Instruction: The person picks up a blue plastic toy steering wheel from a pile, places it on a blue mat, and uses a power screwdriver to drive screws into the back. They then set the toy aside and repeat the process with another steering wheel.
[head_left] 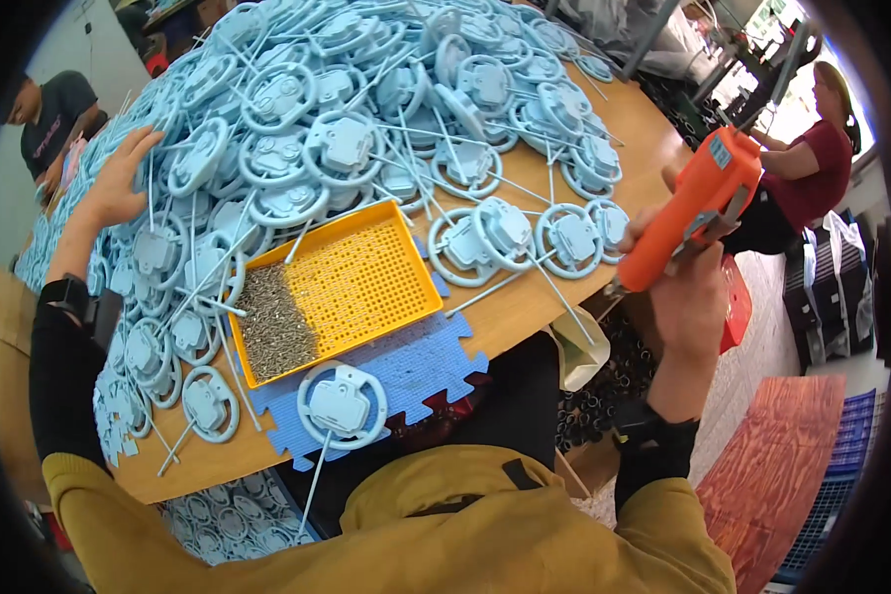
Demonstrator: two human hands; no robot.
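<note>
My left hand (121, 183) reaches over the left side of a big heap of light-blue plastic parts (277, 94), its fingers stretched and apart. It is at a thin rod of one part; whether it touches cannot be seen. Each part is a ring with a boxy housing in the middle and a long thin rod. Raised off to the right, my right hand (691, 297) is wrapped round an orange electric screwdriver (698, 203), its tip pointing down toward the table's edge. A single light-blue ring part (342, 404) lies close to me on a blue foam mat (421, 361), its rod toward me.
A yellow perforated tray (361, 272) with small metal screws (275, 322) piled at its left end stands on the mat. More parts lie below the wooden table (183, 465). One person (54, 129) is at the far left, another (812, 158) at the right.
</note>
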